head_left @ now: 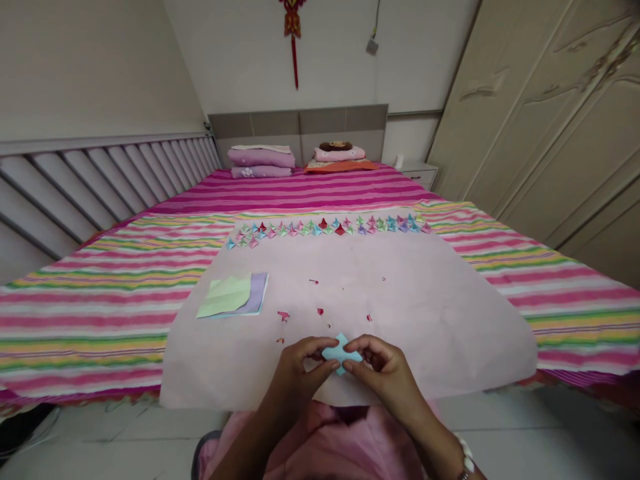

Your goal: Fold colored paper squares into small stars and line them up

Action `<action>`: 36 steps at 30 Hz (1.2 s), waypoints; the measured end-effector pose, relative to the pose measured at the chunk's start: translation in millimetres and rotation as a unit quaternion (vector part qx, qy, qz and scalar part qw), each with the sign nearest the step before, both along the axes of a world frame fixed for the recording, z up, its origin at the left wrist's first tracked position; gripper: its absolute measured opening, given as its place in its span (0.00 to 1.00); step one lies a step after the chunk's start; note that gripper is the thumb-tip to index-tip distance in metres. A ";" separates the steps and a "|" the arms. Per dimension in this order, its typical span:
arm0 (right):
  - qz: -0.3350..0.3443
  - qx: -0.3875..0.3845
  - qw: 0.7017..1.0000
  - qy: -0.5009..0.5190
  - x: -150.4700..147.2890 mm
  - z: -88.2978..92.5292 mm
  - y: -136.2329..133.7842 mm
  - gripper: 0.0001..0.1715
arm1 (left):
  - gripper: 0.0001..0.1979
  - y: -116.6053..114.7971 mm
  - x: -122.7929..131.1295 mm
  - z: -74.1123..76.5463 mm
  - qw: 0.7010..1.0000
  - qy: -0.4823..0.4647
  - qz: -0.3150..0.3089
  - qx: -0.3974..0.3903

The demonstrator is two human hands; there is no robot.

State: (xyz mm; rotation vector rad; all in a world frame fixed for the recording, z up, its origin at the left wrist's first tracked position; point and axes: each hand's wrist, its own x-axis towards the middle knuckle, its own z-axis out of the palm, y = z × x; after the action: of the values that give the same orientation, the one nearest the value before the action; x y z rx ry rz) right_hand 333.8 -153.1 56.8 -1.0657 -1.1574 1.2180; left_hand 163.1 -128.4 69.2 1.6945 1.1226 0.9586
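Note:
A small light-blue folded paper (341, 355), roughly diamond-shaped, is held between both my hands just above the near edge of a large pale sheet (425, 313). My left hand (305, 365) pinches its left side between thumb and forefinger. On its right side, my right hand (383, 363) grips it the same way. The fingertips cover parts of the paper's edges. Left of the hands, a stack of square paper (227, 295) lies on the sheet, light green on top with purple and blue beneath. Along the sheet's far edge stand several folded paper pieces (323, 227) in many colours.
Small red scraps (283, 316) lie scattered in front of my hands. The sheet rests on a bed with a striped cover (500, 267). Folded bedding (263, 160) sits by the headboard (345, 123). A wardrobe (560, 133) stands on the right, a slatted rail (110, 170) on the left.

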 end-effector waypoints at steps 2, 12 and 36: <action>-0.011 0.013 0.999 -0.043 1.0 -0.4 -0.3 0.08 | 0.11 0.2 0.0 -1.7 0.999 0.019 -0.009 0.024; 0.002 0.117 0.979 -0.164 0.3 6.5 -0.8 0.06 | 0.04 -0.3 1.0 2.3 0.994 0.063 -0.001 0.090; -0.067 -0.052 0.994 0.063 -7.0 -4.1 3.4 0.12 | 0.19 -5.9 16.8 -14.0 0.922 -0.289 0.029 -0.257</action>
State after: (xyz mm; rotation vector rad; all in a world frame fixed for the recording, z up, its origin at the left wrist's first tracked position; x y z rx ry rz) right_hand 326.8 -149.7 52.7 -1.1101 -0.9200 1.2316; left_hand 179.9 -134.2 55.2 0.8745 0.9123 1.0004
